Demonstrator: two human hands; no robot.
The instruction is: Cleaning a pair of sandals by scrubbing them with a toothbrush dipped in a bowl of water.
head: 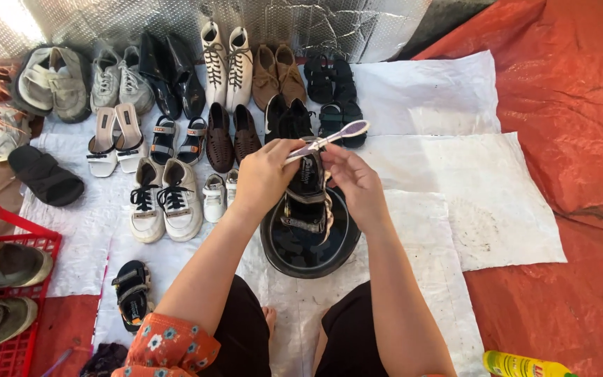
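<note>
- Sandal, black with grey straps, held upright over a black basin; toe end dips toward the basin, which sits on white sheeting between the person's knees.
- Left hand closed around the sandal's upper part, gripping it from the left side.
- Right hand fingers pinched on a toothbrush; brush head points up and right, clear of the sandal.
- Step in hand, by my reading: scrubbing the sandal, brush between strokes.
- Next move likely calls for bringing the bristles down onto the straps while the left grip steadies the shoe.
- Rows of cleaned-looking shoes lie beyond the basin; red crate with more footwear far left.
</note>
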